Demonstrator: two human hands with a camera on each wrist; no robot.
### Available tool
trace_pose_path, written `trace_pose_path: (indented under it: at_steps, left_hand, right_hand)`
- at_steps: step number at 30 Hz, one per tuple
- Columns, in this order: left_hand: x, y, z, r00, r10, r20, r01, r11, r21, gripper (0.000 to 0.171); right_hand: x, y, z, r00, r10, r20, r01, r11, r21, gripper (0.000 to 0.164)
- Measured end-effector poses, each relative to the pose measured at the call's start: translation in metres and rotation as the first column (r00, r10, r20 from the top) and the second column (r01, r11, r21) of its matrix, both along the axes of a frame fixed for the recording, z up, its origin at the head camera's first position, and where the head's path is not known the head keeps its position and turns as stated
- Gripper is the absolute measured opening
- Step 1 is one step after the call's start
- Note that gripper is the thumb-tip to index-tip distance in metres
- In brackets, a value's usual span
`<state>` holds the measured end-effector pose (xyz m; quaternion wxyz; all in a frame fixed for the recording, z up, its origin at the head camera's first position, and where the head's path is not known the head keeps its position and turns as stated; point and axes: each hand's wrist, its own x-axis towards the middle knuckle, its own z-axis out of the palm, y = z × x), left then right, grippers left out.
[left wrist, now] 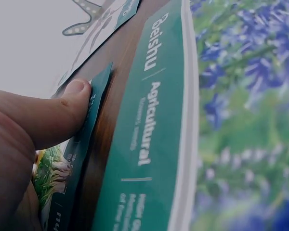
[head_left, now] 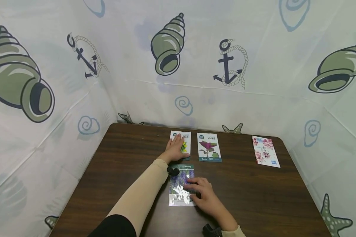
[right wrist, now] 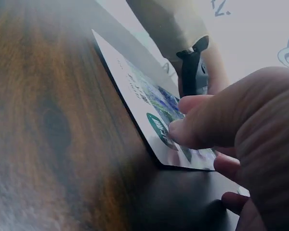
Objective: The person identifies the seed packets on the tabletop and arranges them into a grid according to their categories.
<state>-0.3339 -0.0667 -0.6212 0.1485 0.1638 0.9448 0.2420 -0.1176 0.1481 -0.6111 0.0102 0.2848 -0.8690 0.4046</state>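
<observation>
My left hand point(head_left: 174, 149) lies with fingers spread on a seed packet point(head_left: 187, 138) near the table's back edge, covering much of it. In the left wrist view its thumb point(left wrist: 74, 101) presses on that packet's green band. Closer to me is a seed packet with purple flowers point(head_left: 178, 189), its green band point(left wrist: 139, 110) at the far end. My right hand point(head_left: 206, 197) is over this packet's right side, fingers loosely bent, with the thumb point(right wrist: 192, 130) at its white label end. The left wrist passes over its far left corner.
A seed packet with a magenta flower point(head_left: 209, 146) lies just right of the left hand's packet. Farther right is a pink blossom packet point(head_left: 266, 151). A white curtain point(head_left: 201, 65) printed with shells and anchors surrounds the dark wooden table point(head_left: 252, 197).
</observation>
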Motion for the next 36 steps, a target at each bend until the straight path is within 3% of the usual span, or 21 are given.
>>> trace_pose_path:
  at_steps: [15,20,28,36]
  left_hand:
    - [0.0,-0.0016,-0.003,1.0,-0.012,-0.028,0.013,1.0,0.024,0.108]
    - [0.0025,-0.0017,0.0,0.999,-0.017,-0.031,0.018,0.999,0.042,0.108]
    - [-0.0001,-0.0004,0.0019,1.0,-0.006,-0.018,0.006,1.0,-0.008,0.11]
    - [-0.0013,-0.0014,-0.0021,1.0,-0.009,-0.017,0.009,1.0,-0.007,0.11]
  right_hand:
    - [-0.0012,-0.0007,-0.0054,0.999,0.035,-0.031,-0.033,0.998,0.057,0.045]
    - [-0.0014,0.0002,-0.0076,0.999,0.041,-0.007,-0.041,0.999,0.014,0.046]
    - [-0.0018,-0.0015,-0.0054,0.999,0.046,-0.013,-0.045,0.996,0.076,0.045]
    - [0.0,-0.002,-0.0065,0.998,0.052,-0.017,-0.051,0.997,0.055,0.042]
